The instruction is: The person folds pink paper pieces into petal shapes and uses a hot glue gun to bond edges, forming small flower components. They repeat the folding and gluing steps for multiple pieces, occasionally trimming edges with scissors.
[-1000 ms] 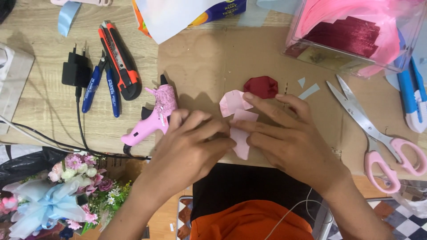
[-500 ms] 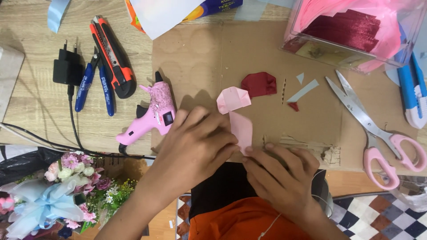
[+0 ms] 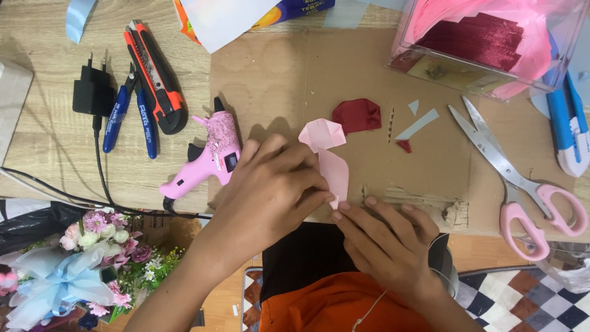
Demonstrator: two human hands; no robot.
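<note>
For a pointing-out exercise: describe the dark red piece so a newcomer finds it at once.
Start at the brown cardboard sheet covering the desk's middle. Just above the person's hands, the dark red piece touches the pale pink folded paper. It alone is deep red and crumpled.

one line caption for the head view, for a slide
Both hands pinch a pink folded paper strip beside a pink glue gun.

Right hand (image 3: 387, 243) pulled back from pink paper strip (image 3: 334, 169) to cardboard edge, now pinching strip's near end.
</note>
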